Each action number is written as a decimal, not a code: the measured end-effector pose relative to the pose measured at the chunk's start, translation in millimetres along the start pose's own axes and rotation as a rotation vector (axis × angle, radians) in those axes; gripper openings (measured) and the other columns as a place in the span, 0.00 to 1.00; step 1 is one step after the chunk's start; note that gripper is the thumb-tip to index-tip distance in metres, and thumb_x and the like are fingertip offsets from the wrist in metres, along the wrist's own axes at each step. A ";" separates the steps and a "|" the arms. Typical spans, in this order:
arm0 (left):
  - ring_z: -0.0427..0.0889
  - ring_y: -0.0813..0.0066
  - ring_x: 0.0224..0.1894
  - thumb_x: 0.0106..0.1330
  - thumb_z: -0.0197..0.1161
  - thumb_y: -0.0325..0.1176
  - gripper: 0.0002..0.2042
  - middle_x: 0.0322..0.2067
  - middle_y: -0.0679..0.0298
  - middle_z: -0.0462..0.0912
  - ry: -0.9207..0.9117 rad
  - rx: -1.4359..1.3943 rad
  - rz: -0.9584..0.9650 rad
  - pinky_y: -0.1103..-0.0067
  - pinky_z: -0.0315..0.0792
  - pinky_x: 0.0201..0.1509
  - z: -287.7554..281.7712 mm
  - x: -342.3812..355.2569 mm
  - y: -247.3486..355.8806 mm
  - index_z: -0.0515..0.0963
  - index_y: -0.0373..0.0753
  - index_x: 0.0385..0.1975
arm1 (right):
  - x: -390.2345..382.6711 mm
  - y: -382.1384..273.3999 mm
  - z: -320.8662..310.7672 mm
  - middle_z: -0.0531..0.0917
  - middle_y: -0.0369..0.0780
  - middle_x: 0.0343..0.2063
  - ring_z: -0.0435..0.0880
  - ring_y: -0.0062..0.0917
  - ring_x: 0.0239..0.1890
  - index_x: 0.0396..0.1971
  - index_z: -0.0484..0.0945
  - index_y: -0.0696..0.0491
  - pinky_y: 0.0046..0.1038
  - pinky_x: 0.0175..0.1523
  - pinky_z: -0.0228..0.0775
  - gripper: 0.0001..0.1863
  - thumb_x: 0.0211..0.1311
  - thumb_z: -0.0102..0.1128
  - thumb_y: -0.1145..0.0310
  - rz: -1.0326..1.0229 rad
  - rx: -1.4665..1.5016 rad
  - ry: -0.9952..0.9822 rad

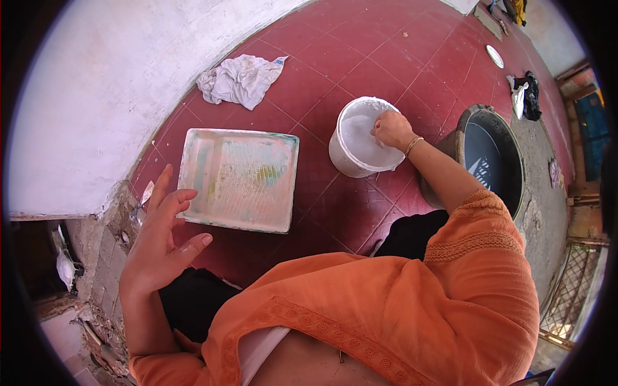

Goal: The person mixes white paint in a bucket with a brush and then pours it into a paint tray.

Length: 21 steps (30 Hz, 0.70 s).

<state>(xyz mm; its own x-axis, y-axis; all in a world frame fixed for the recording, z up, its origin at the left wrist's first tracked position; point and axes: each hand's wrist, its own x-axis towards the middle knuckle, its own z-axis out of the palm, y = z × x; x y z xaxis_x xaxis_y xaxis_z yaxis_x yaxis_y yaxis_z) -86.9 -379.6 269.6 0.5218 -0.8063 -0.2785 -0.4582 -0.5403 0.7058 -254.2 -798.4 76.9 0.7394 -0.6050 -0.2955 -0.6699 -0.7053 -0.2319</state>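
My right hand (pixel 393 130) reaches over the white bucket (pixel 346 159), fingers curled down inside its rim. White paint-like liquid (pixel 362 134) lies in the bucket. The fingers are closed; what they hold, if anything, is hidden below the hand. My left hand (pixel 162 235) is raised in the air with its fingers apart and nothing in them. It is nearest to the left edge of a shallow rectangular paint tray (pixel 241 180), which has a ribbed surface with white, green and yellowish paint stains.
A large dark tub (pixel 461 149) of water stands right of the bucket. Beyond the tray, a crumpled white cloth (pixel 241 80) lies on the red tiled floor (pixel 351 55) near the white wall (pixel 116 96). Farther right are a white lid-like disc (pixel 494 56) and a black bag (pixel 532 96).
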 end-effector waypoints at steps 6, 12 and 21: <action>0.67 0.58 0.57 0.50 0.66 0.26 0.29 0.67 0.55 0.42 0.016 0.052 0.031 0.70 0.67 0.54 0.6 -0.2 -5.5 0.65 0.39 0.54 | -3.8 -8.6 3.1 0.84 0.42 0.26 0.83 0.25 0.21 0.25 0.82 0.56 0.26 0.33 0.75 0.10 0.48 0.60 0.64 0.069 0.477 -0.222; 0.63 0.56 0.60 0.51 0.66 0.27 0.28 0.67 0.51 0.40 -0.014 0.001 -0.014 0.66 0.65 0.56 -1.4 1.6 -1.4 0.64 0.38 0.54 | -2.8 -14.8 -12.0 0.83 0.42 0.27 0.83 0.33 0.31 0.25 0.81 0.55 0.30 0.40 0.74 0.09 0.50 0.59 0.65 -0.054 0.431 0.155; 0.64 0.56 0.59 0.51 0.67 0.28 0.29 0.67 0.51 0.40 -0.004 -0.025 -0.010 0.67 0.65 0.55 -1.4 -0.3 -3.3 0.64 0.40 0.55 | -0.9 -8.4 -4.9 0.83 0.42 0.23 0.83 0.30 0.26 0.23 0.80 0.58 0.30 0.38 0.75 0.12 0.50 0.60 0.63 0.056 0.174 -0.205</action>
<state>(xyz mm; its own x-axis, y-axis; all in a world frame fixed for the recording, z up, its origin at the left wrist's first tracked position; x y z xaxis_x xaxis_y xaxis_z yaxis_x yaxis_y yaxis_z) -84.5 -377.3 268.2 0.5234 -0.8019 -0.2882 -0.4347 -0.5421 0.7191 -248.9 -793.8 83.6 0.6833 -0.5417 -0.4895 -0.7242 -0.5880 -0.3602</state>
